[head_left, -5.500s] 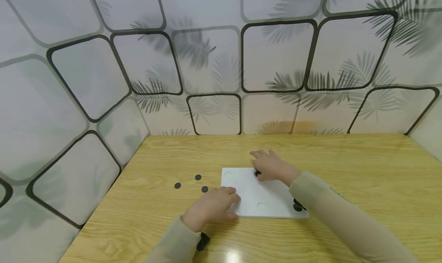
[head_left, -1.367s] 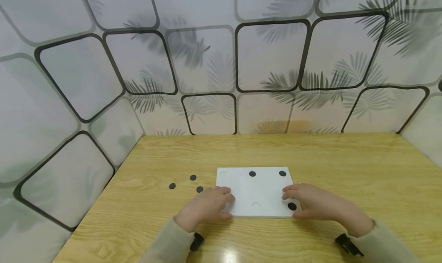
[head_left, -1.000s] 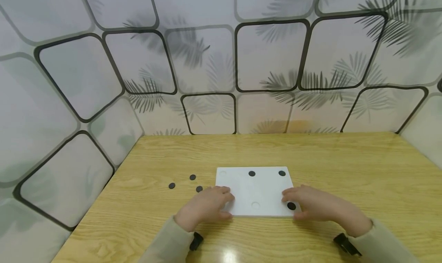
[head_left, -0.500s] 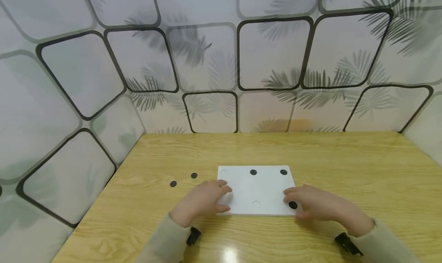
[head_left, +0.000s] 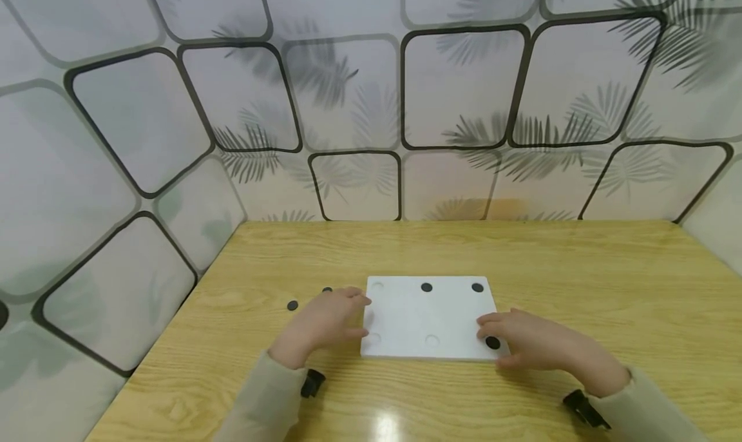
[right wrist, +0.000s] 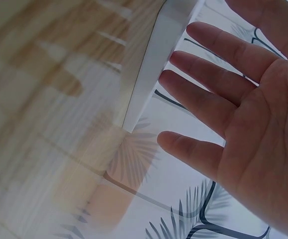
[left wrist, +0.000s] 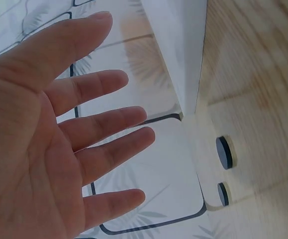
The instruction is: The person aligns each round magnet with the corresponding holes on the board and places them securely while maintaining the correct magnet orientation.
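Note:
A white board [head_left: 406,313] lies flat on the wooden table [head_left: 580,274]. Three black discs sit on it: two at its far edge [head_left: 426,287] [head_left: 477,287] and one at the near right corner [head_left: 492,343]. My right hand [head_left: 507,340] rests open at that corner, fingers beside the disc. My left hand [head_left: 342,314] hovers open just left of the board, palm down. Two loose discs [head_left: 292,305] [head_left: 327,290] lie on the table by it. In the left wrist view the left hand [left wrist: 59,139] is spread, with two discs [left wrist: 224,152] [left wrist: 223,193] beyond. The right wrist view shows the right hand [right wrist: 233,109] open beside the board's edge [right wrist: 151,79].
Empty round recesses [head_left: 431,340] show on the board's near and left parts. Patterned wall panels [head_left: 359,107] enclose the table at the back and on the left. Bare wood stretches to the right of the board.
My left hand has slid left off the board's near left corner, uncovering a recess there and hiding the loose disc nearest the board. The right hand has stayed at the near right corner.

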`<act>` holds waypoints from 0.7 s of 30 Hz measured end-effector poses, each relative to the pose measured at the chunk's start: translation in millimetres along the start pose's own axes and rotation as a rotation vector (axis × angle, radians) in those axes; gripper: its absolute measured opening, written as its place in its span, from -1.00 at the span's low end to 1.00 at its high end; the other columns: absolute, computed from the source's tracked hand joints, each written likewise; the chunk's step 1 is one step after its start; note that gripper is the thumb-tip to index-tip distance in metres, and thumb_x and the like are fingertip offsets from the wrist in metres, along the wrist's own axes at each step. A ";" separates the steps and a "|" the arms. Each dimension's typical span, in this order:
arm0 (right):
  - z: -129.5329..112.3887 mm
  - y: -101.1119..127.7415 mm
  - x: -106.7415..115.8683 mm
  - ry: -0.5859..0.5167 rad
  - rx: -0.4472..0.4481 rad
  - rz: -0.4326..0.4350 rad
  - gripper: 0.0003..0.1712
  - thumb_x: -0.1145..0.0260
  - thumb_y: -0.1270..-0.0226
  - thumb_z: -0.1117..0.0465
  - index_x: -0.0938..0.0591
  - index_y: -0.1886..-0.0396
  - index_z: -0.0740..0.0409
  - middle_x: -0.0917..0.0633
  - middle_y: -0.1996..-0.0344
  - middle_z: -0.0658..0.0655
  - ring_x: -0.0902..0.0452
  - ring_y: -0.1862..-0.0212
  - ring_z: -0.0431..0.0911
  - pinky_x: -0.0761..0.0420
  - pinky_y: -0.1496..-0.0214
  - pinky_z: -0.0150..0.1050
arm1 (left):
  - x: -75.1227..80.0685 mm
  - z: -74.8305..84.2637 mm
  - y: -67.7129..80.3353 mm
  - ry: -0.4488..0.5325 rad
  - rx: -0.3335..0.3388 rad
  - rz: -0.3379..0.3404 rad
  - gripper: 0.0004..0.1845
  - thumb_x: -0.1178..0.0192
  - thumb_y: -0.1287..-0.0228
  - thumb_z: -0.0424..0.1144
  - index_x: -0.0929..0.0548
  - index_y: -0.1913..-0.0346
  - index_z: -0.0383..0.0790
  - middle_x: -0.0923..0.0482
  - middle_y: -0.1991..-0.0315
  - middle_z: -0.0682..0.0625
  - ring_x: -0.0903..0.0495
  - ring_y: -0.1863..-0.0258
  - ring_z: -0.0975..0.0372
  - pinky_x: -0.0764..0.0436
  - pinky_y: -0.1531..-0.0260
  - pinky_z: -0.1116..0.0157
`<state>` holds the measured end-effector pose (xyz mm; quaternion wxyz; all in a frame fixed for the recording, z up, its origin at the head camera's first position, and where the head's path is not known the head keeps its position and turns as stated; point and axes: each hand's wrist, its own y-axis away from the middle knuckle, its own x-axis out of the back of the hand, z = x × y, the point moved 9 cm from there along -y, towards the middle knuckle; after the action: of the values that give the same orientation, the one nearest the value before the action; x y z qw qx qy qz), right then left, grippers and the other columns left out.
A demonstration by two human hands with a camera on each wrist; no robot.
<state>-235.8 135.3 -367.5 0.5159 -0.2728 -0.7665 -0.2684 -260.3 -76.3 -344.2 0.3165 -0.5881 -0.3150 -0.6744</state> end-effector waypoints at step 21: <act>1.9 -0.6 -2.4 -0.026 -0.041 -0.024 -0.59 -0.39 0.06 0.18 -0.57 0.14 0.15 -0.49 -0.02 0.24 -0.38 -0.05 0.14 -0.22 -0.08 0.23 | -2.3 -41.2 4.6 0.096 0.163 0.013 -0.49 -0.22 -0.09 -0.09 -0.46 -0.09 -0.26 -0.40 -0.08 -0.13 -0.41 -0.01 0.04 -0.40 0.00 0.12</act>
<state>-236.8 135.9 -370.4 0.4969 -0.2774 -0.7707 -0.2868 -280.8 -111.7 -350.7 0.3826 -0.5293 -0.3494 -0.6718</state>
